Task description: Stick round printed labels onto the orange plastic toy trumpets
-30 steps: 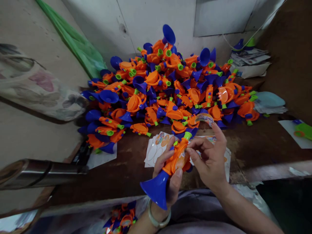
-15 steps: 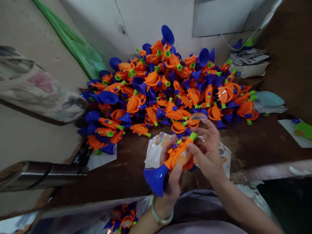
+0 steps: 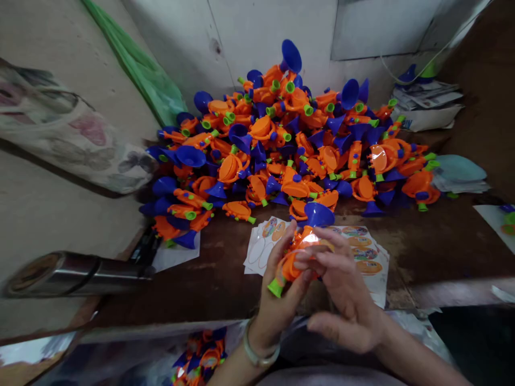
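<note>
An orange toy trumpet [image 3: 300, 247] with a blue bell and a green mouthpiece is held over the front of the table. My left hand [image 3: 277, 292] grips it, fingers round its left side and thumb below; the bell points up and away, the mouthpiece down and left. My right hand [image 3: 348, 289] has its fingers apart, the fingertips over the trumpet's right side and the thumb off it; a clear oval piece, hard to make out, is near those fingertips. Sticker sheets [image 3: 368, 257] with oval orange labels lie behind my right hand, and another stack [image 3: 257, 246] lies to the left.
A large heap of similar trumpets [image 3: 261, 128] fills the back of the table. A metal flask [image 3: 80, 273] lies at the left. Papers [image 3: 430, 102] and a pale blue dish [image 3: 461, 167] stand at the right. More trumpets [image 3: 201, 356] are below the table edge.
The trumpet has been turned round: its blue bell, formerly at the lower left, is now at the top, and its mouthpiece is at the lower left. My right thumb has come off it.
</note>
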`<action>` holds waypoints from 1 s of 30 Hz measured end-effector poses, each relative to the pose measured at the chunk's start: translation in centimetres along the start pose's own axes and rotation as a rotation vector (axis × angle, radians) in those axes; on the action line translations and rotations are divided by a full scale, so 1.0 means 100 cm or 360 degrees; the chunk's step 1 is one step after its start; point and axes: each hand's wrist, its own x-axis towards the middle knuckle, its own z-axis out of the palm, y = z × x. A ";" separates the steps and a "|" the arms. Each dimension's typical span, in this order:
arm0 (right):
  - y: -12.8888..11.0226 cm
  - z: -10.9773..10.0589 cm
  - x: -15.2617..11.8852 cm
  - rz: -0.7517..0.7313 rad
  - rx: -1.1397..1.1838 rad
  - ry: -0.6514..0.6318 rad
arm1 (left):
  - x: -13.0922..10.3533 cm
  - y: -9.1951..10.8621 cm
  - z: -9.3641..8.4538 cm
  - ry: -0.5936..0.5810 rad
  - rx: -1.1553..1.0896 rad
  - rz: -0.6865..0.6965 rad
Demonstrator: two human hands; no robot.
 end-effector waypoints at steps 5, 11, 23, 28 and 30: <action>0.000 -0.010 0.019 0.0195 0.0255 0.0314 | 0.000 0.003 0.002 -0.0033 -0.0327 0.0086; -0.002 0.001 0.020 0.0247 0.0143 0.0351 | 0.001 0.007 -0.003 -0.0123 -0.0275 0.0142; 0.006 0.016 0.009 0.0004 -0.0035 0.0408 | 0.003 0.010 0.000 -0.0099 -0.0272 0.0168; 0.006 0.018 0.008 0.0033 0.0018 0.0417 | 0.003 0.007 -0.002 -0.0066 -0.0238 0.0183; 0.006 0.019 0.007 0.0037 0.0020 0.0425 | 0.003 0.007 -0.001 -0.0065 -0.0250 0.0185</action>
